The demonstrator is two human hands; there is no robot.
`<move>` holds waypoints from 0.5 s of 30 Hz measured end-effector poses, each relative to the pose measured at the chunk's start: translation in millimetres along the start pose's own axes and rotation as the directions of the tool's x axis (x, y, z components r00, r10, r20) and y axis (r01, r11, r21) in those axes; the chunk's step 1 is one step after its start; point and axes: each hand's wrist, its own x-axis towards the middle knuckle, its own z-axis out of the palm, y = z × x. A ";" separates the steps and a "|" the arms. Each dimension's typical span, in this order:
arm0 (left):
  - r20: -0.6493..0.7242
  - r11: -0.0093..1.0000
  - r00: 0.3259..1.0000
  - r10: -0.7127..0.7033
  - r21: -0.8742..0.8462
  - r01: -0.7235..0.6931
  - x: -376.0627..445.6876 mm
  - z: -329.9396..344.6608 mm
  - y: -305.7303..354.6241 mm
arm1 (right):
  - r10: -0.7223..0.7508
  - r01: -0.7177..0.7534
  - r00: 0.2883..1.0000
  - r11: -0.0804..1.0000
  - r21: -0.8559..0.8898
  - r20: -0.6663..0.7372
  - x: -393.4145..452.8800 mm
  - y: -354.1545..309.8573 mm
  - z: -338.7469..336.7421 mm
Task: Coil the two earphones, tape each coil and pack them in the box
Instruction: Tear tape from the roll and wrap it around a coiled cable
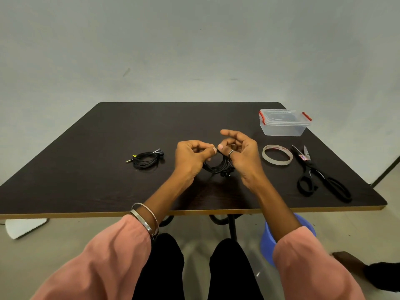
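Observation:
A coiled black earphone (218, 166) hangs between my hands just above the dark table (86, 180). My left hand (191, 156) pinches the top of the coil with thumb and forefinger. My right hand (240, 151) holds the same coil from the right, thumb meeting the left fingers, its other fingers loosely spread. The earbuds dangle at the bottom of the coil. A second black earphone (147, 160) lies coiled on the table to the left, its plug pointing left. The clear box (283, 123) with red clips stands at the back right, lid on.
A roll of clear tape (277, 154) lies right of my hands. Black-handled scissors (318, 174) lie beyond it near the table's right edge. A blue bucket (268, 241) sits on the floor under the right side.

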 end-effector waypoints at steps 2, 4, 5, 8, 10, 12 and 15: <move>-0.021 1.000 0.999 -0.026 -0.014 0.026 -0.2 2.3 2.3 | -0.110 0.111 0.994 0.988 -0.110 0.017 -2.2 2.8 0.2; -0.033 0.995 0.996 -0.083 -0.064 0.081 -1.2 4.4 6.1 | -0.252 0.257 0.966 0.934 -0.247 0.051 -4.2 6.6 -0.5; -0.033 0.986 0.991 -0.128 -0.114 0.123 -1.6 5.7 7.9 | -0.342 0.347 0.937 0.874 -0.340 0.075 -5.3 10.1 -1.2; -0.025 0.933 0.964 -0.266 -0.259 0.251 -1.1 7.1 10.4 | -0.587 0.563 0.790 0.580 -0.588 0.178 -9.3 21.3 -4.2; -0.027 0.909 0.947 -0.319 -0.291 0.298 0.8 5.6 9.1 | -0.656 0.632 0.702 0.395 -0.667 0.277 -10.6 27.4 -8.4; -0.020 0.902 0.947 -0.321 -0.311 0.299 2.4 2.9 6.9 | -0.626 0.616 0.723 0.392 -0.684 0.292 -13.1 32.8 -11.7; -0.012 0.918 0.965 -0.262 -0.313 0.245 3.3 0.3 5.1 | -0.437 0.390 0.899 0.833 -0.393 -0.034 -17.7 25.7 -13.7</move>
